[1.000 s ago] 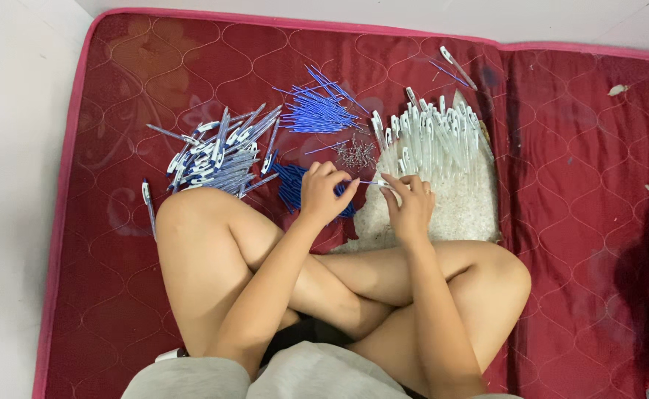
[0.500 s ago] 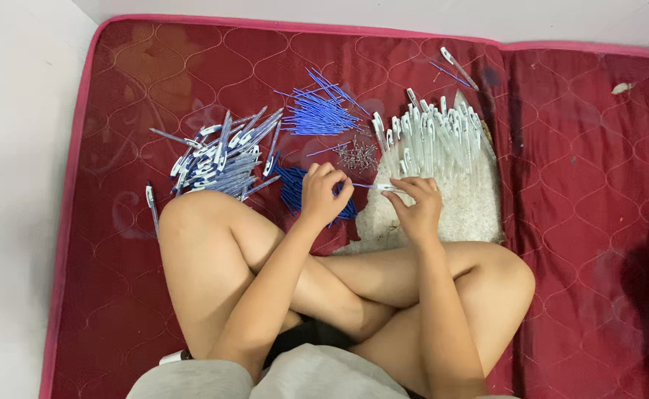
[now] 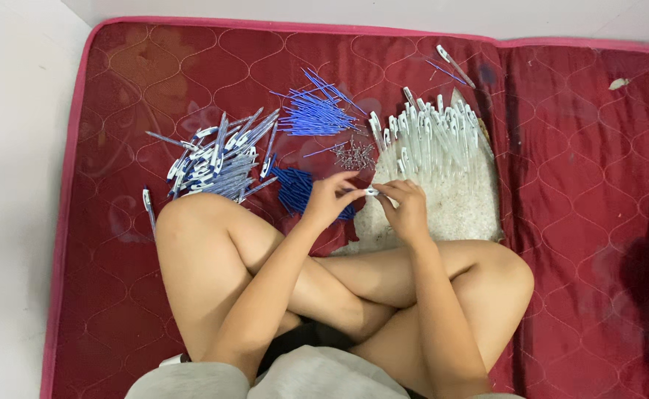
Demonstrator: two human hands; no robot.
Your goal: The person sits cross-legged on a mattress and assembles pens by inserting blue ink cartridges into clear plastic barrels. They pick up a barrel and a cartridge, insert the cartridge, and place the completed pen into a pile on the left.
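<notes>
**Hands draw closer over a pen part**

Both hands have edged together since half a second ago. Head view: the left hand (image 3: 330, 198) and right hand (image 3: 407, 208) meet in front of the crossed legs, fingers pinched shut on a small white pen piece (image 3: 371, 191) held between them. It sits above the white cloth (image 3: 454, 210) on the red mattress (image 3: 576, 185). Blue refills (image 3: 315, 112), a loose pile of pens (image 3: 217, 159), small springs (image 3: 354, 154) and clear barrels (image 3: 432, 137) lie beyond.
</notes>
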